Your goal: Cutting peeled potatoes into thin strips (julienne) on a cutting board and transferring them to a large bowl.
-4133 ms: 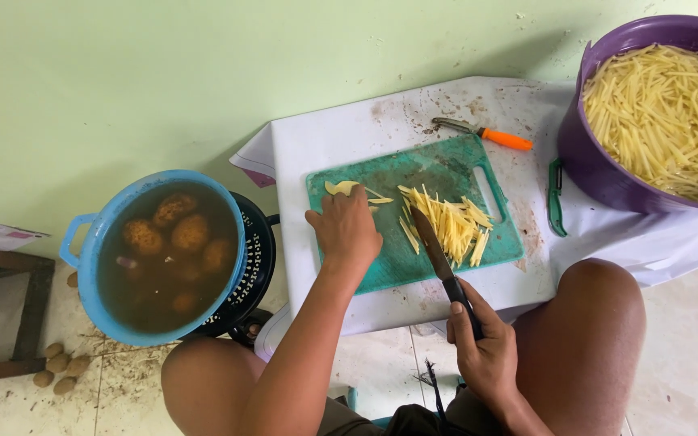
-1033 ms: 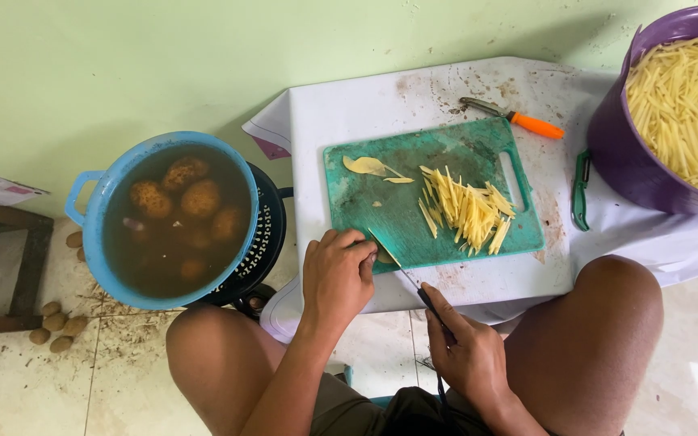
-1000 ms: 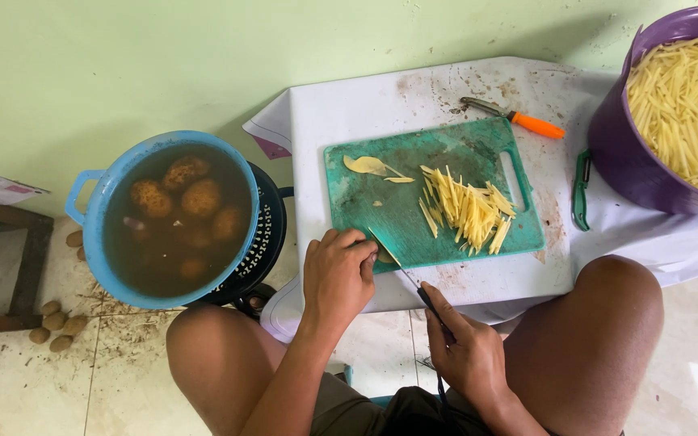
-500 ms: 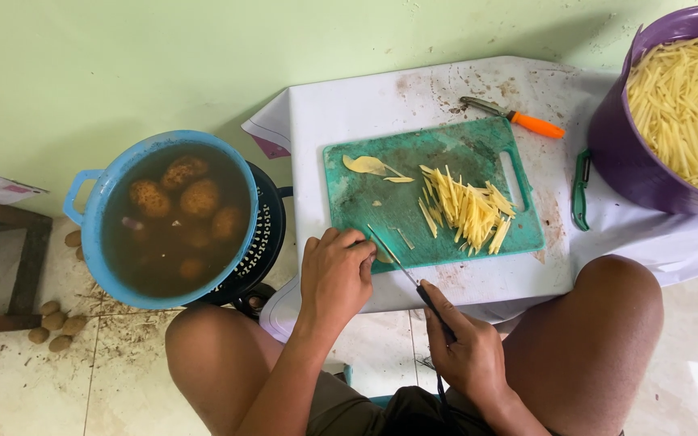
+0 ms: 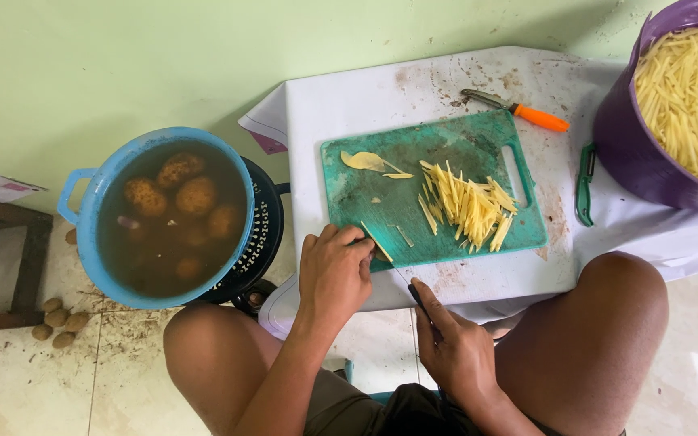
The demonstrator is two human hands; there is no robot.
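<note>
My left hand (image 5: 333, 273) lies curled over the near left corner of a green cutting board (image 5: 381, 198); anything under its fingers is hidden. My right hand (image 5: 456, 354) grips the dark handle of a knife (image 5: 393, 262). The blade slants across the board's near edge and its tip reaches my left fingertips, with a thin potato strip lying along it. A pile of cut potato strips (image 5: 466, 206) sits mid-board, and two thin potato slices (image 5: 367, 162) lie at its far left.
The board rests on a low white table (image 5: 365, 93) between my knees. A purple tub of potato strips (image 5: 684, 105) stands at the right, an orange-handled peeler (image 5: 527, 115) behind the board, and a green tool (image 5: 583, 186) beside it. A blue pot of potatoes in water (image 5: 163, 218) sits left.
Four seconds ago my left hand was on the middle of the board with the knife beside the strips. Both have since drawn back to the near edge and have hardly moved in the last second.
</note>
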